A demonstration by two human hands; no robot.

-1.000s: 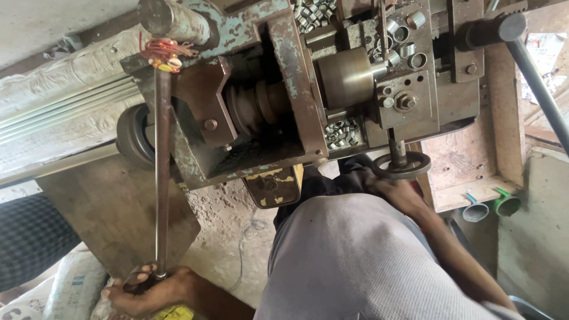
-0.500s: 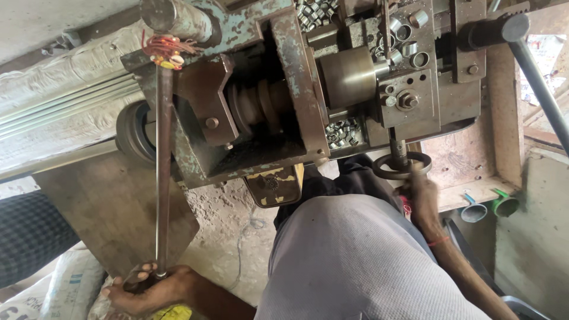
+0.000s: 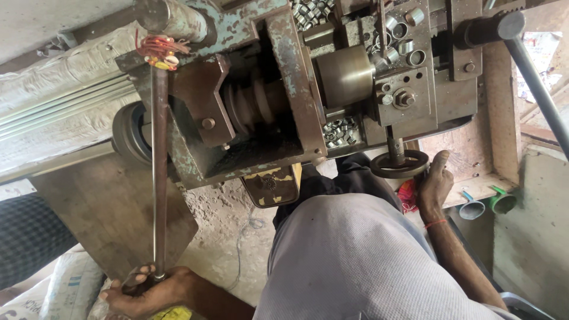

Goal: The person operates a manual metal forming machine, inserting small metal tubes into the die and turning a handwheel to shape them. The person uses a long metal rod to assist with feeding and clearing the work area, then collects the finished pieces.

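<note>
- Far to the left of the lathe-like machine [image 3: 296, 89], the left hand [image 3: 151, 291] is clenched around the bottom end of a long steel lever rod [image 3: 159, 178].
- That rod runs straight up to the machine's left corner, where red thread [image 3: 159, 48] is wound about its top.
- At the machine's middle sit the stepped pulley [image 3: 252, 109] and the brass-coloured chuck [image 3: 347, 74]; small metal rings [image 3: 339, 131] lie heaped just below the chuck.
- Under the machine's right part hangs a small black handwheel [image 3: 400, 165]. The right hand [image 3: 432, 184] rests against its rim, thumb up, fingers curled loosely rather than locked on.
- To my eye this is a feeding or clamping step: lever held, wheel at the ready. The next move would call for a firmer hold on the wheel and a steady pull on the rod.
</note>
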